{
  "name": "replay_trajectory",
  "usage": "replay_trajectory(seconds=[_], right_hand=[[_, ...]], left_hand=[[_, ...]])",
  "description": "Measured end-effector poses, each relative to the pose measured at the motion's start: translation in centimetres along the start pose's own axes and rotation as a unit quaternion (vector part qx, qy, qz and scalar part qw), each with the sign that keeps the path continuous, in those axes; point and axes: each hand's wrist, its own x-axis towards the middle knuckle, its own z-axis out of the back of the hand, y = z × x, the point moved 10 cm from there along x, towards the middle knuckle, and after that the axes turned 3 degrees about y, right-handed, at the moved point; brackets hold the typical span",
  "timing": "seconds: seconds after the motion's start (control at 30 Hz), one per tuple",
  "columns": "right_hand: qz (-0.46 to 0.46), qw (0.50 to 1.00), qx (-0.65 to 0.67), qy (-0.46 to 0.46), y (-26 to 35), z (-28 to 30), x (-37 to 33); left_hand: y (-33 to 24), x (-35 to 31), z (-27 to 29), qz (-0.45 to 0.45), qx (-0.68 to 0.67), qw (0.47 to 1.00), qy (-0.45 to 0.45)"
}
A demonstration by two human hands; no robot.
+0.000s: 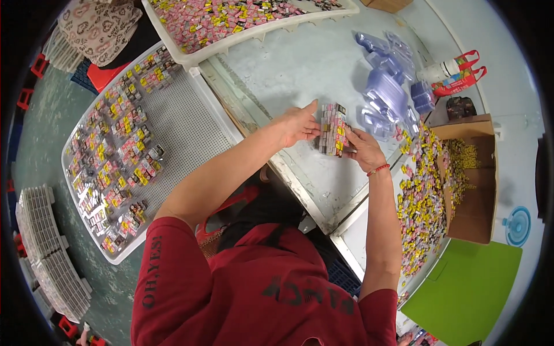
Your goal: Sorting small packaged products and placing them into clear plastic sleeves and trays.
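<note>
Over the white tabletop (pixel 277 69), my right hand (pixel 366 151) grips the right side of a block of small pink, white and yellow packets (pixel 332 131) in what looks like clear plastic packaging. My left hand (pixel 297 124) is at the block's left side, thumb and fingers apart; its fingertips are close to the block, and whether they touch it I cannot tell. Just beyond my right hand lie clear bluish plastic blister shells (pixel 385 92), some nested together. Part of the block is hidden behind my right fingers.
To the left, a perforated white tray (pixel 190 109) bears rows of filled clear packs (pixel 133 144). A white bin (pixel 190 60) of loose pink and yellow pieces stands at the back. On the right, loose pieces (pixel 421 202) spread beside a cardboard box (pixel 482 190) and a green board (pixel 470 288).
</note>
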Motion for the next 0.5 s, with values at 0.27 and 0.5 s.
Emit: replay_trajectory(seconds=[0.27, 0.5], right_hand=[[0.028, 0.997, -0.074, 0.021, -1.2, 1.0, 1.6], [0.040, 0.997, -0.067, -0.015, -0.5, -0.9, 0.0]], left_hand=[[-2.7, -0.5, -1.7, -0.133, 0.399, 0.904, -0.073], [-2.6, -0.6, -0.7, -0.193, 0.375, 0.891, -0.167]])
